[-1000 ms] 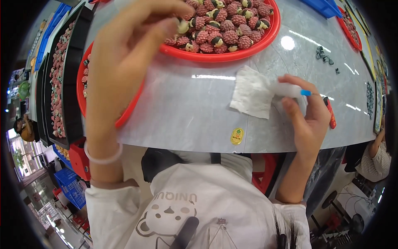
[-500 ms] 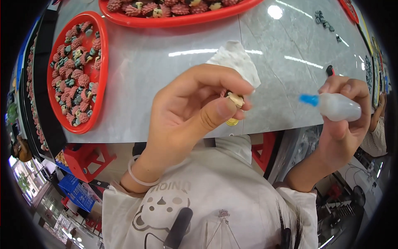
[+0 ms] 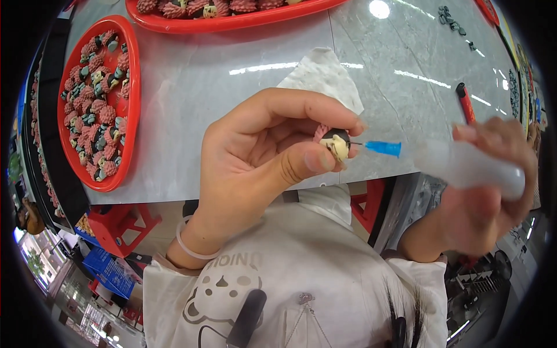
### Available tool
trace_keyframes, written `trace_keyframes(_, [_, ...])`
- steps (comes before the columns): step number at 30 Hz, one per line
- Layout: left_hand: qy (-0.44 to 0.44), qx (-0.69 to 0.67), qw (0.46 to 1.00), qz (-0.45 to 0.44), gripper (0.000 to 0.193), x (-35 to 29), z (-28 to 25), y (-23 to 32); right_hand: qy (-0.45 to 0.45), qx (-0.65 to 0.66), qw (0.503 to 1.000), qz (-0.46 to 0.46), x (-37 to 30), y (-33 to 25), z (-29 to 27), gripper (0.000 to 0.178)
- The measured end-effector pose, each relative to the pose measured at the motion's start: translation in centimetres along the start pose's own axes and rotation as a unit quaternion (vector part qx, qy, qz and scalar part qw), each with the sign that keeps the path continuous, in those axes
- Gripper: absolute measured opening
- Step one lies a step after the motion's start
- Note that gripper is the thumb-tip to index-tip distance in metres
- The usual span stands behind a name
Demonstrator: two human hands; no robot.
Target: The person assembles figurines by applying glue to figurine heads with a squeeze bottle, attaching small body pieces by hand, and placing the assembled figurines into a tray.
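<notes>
My left hand (image 3: 261, 145) pinches a small moulded figurine (image 3: 336, 145) between thumb and fingers; its visible parts are pink, black and cream. A blue needle tip (image 3: 383, 148) points left at this figurine, its thin metal end at or very near the black part. My right hand (image 3: 493, 191), smeared by motion, is wrapped round a translucent white squeeze bottle (image 3: 484, 168). Between the blue tip and the bottle the picture is blurred, and I cannot tell whether they are joined. A crumpled white tissue (image 3: 325, 78) lies on the table behind my left hand.
A red oval tray (image 3: 134, 104) of pink, grey and cream pieces stands at the left. Another red tray (image 3: 243, 24) with similar pieces is at the back. A red-and-black pen-like tool (image 3: 466, 103) and several small dark pieces (image 3: 451, 22) lie on the grey table (image 3: 191, 116) at the right.
The blue needle tip has moved left, up to the figurine. My right hand has come lower, with the bottle tilted. The figurine has turned to show more of its cream and black side.
</notes>
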State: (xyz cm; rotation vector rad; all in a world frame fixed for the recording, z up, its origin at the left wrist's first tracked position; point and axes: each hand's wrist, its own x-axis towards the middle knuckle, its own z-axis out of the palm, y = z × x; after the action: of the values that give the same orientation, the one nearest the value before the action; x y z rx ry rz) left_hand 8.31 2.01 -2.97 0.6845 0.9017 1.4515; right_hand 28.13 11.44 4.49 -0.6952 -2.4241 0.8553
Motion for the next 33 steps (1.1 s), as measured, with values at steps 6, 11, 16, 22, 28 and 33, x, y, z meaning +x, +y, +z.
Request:
trace_keyframes(6, [0.006,-0.001,1.0,-0.016,0.038,0.0,0.1,0.1,0.102,0.0,0.993,-0.062,-0.8,0.3,2.1,0.045])
trace_keyframes(11, [0.009,0.008,1.0,-0.008,0.037,0.2,0.2,0.2,0.025,0.044,0.998,-0.047,-0.7,0.0,1.0,0.045])
trace_keyframes(16, [-0.003,0.006,1.0,-0.013,0.034,0.3,0.6,0.1,0.214,0.27,0.934,0.098,-1.6,2.3,1.9,0.036])
trace_keyframes(22, [-0.022,-0.017,0.999,0.025,0.027,0.1,0.1,-0.4,0.231,0.057,0.966,0.104,1.1,5.3,4.3,0.036])
trace_keyframes(28, [-0.009,0.01,1.0,-0.002,0.029,0.0,0.6,0.1,0.119,0.014,0.984,0.131,1.8,5.4,3.5,0.032])
trace_keyframes(33, [-0.028,-0.006,1.0,0.002,0.027,0.1,0.6,0.0,0.242,-0.073,0.955,0.158,2.3,11.1,-2.5,0.018])
